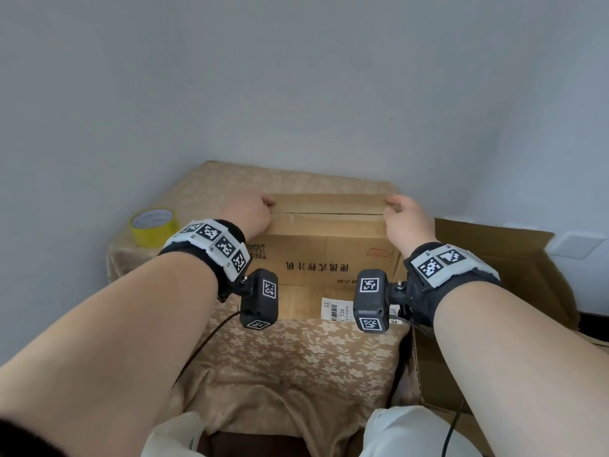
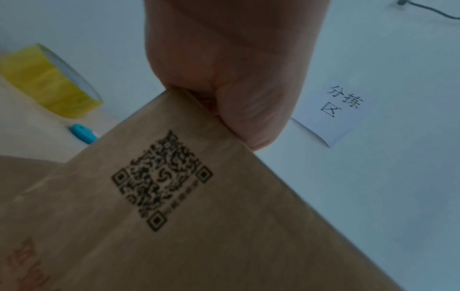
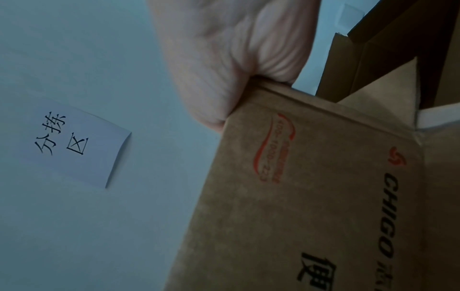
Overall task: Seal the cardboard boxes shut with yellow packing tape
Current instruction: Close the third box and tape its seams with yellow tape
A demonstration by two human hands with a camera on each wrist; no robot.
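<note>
A brown cardboard box [image 1: 326, 232] with printed text stands on a floral-cloth table, its top flaps folded down with a dark seam between them. My left hand [image 1: 252, 211] grips the box's top left end, fingers curled at the edge; in the left wrist view the palm [image 2: 224, 69] presses on the box [image 2: 199, 216] corner. My right hand [image 1: 408, 219] holds the top right end, thumb on top; the right wrist view shows the palm [image 3: 224, 59] against the box [image 3: 311, 196]. A yellow tape roll [image 1: 154, 227] lies flat at the table's left, also the tape roll [image 2: 49, 84].
A larger open cardboard box [image 1: 514, 268] stands to the right of the table. A blue cutter [image 2: 82, 135] lies near the tape. A paper label [image 2: 341, 112] hangs on the wall behind. The cloth-covered table [image 1: 296, 357] reaches to my knees.
</note>
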